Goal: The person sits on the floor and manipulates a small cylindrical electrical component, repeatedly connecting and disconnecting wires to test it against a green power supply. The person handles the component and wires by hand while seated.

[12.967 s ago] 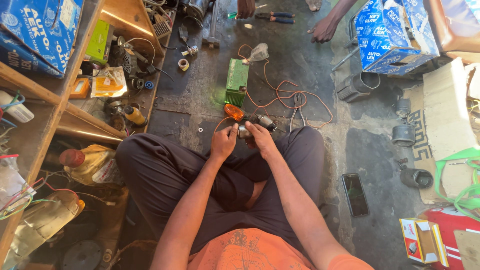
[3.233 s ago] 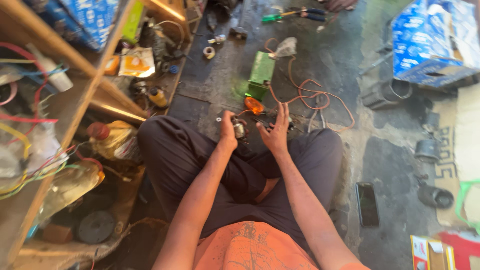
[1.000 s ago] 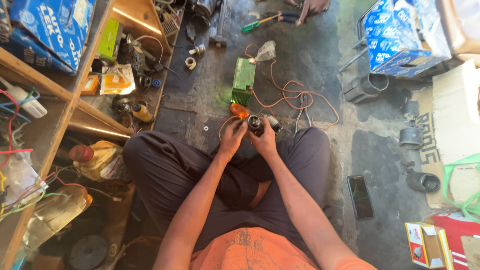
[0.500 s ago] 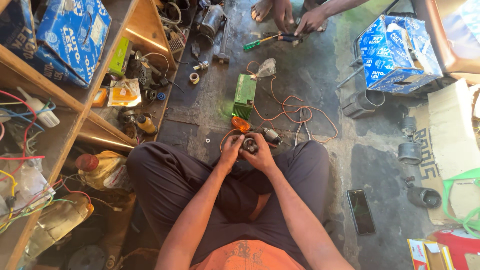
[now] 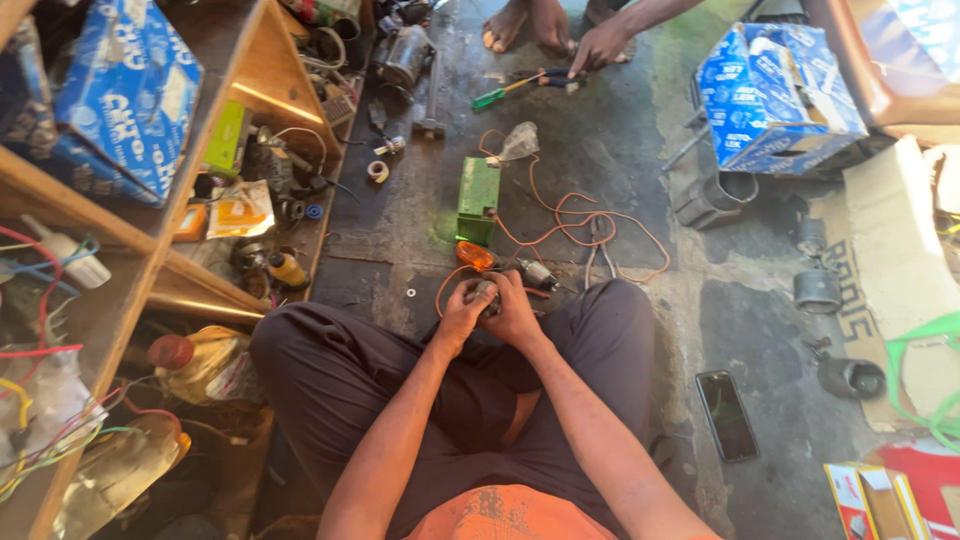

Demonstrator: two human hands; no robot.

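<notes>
I sit cross-legged on a dark concrete floor. My left hand point(image 5: 462, 311) and my right hand point(image 5: 514, 307) are closed together around a small round dark metal part point(image 5: 487, 293) held just above my shins. An orange wire point(image 5: 560, 220) runs from it past an orange lamp lens point(image 5: 475, 255) to a green box-shaped unit point(image 5: 478, 198) ahead of me. A small cylindrical part point(image 5: 538, 273) and a pair of pliers point(image 5: 598, 243) lie just beyond my hands.
A wooden shelf point(image 5: 150, 265) crammed with boxes, wires and bottles stands at my left. Another person's hand point(image 5: 598, 47) and feet are at the top by a green-handled screwdriver point(image 5: 505, 90). A blue carton point(image 5: 778, 90), metal cylinders and a phone point(image 5: 727, 414) lie at right.
The view has shifted back a little, so more of the far floor and the other person's hand and feet show. My hands stay closed on the round part at the same spot.
</notes>
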